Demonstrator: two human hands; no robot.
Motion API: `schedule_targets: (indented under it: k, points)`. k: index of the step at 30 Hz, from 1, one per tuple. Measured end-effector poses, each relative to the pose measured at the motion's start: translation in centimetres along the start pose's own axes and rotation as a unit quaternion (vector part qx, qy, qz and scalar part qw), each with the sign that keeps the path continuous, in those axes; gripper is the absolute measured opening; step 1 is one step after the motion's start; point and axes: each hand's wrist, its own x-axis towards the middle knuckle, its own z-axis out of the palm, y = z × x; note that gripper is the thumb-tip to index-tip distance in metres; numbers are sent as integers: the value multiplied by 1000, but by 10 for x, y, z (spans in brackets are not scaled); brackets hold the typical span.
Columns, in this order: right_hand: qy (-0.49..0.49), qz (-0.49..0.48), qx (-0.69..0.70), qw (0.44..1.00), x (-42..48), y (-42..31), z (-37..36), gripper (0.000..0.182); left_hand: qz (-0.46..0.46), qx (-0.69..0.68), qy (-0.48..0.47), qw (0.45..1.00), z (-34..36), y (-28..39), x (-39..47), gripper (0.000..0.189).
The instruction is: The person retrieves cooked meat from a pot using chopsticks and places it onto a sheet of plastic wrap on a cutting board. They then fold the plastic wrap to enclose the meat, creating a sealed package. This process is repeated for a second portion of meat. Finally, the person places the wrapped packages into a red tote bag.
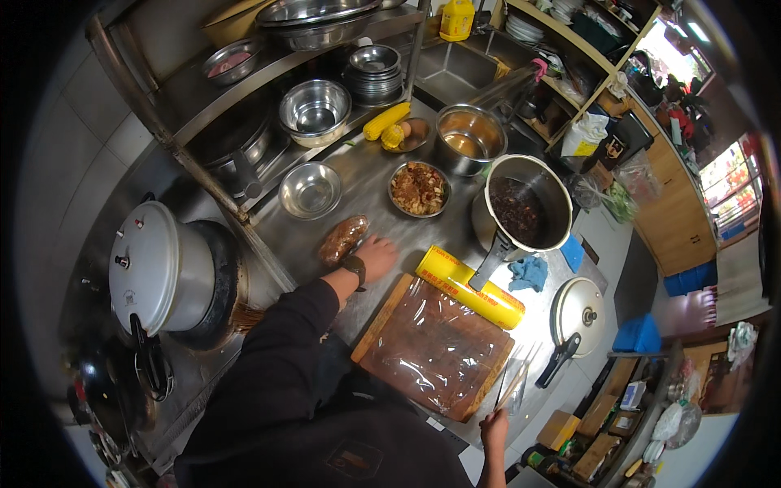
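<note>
My left hand (376, 261) rests palm-down on the steel worktable (366, 226), holding nothing I can see. Just beside it lies a brown food roll (343, 240) wrapped in clear film. At the lower right, my right hand (494, 427) grips a pair of wooden chopsticks (517, 379). A knife blade (505, 381) lies next to the chopsticks, its handle out of sight. Between my hands sits a wooden cutting board (436, 348) with clear film spread over it. The yellow box of plastic wrap (467, 287) lies along the board's far edge.
Beyond the board stand a bowl of seasoned chopped food (419, 189), an open pressure cooker (518, 207) with dark contents, a steel pot (471, 137) and a steel bowl (310, 190). A blue cloth (528, 272) and cooker lid (579, 317) lie right. A closed pressure cooker (161, 262) stands left.
</note>
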Motion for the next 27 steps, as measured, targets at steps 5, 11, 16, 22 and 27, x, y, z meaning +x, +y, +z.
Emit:
schedule_targets:
  k: [5, 11, 16, 22, 27]
  points:
    - [67, -58, 137, 987, -51, -32, -26, 13, -8, -50, 127, 991, -9, 5, -2, 22]
    - [31, -214, 66, 974, -65, -144, -49, 10, 100, -502, 200, 835, -83, 152, -33, 26]
    - [67, -407, -15, 911, -55, -228, -53, 22, 21, -843, -35, 537, -131, 222, -55, 32]
    - [156, -504, 179, 830, -56, -264, -70, 21, 3, -968, -64, 244, -135, 226, -34, 40]
    - [145, -446, 299, 831, 8, -297, -76, 30, 34, -896, 25, 441, -160, 222, -24, 44]
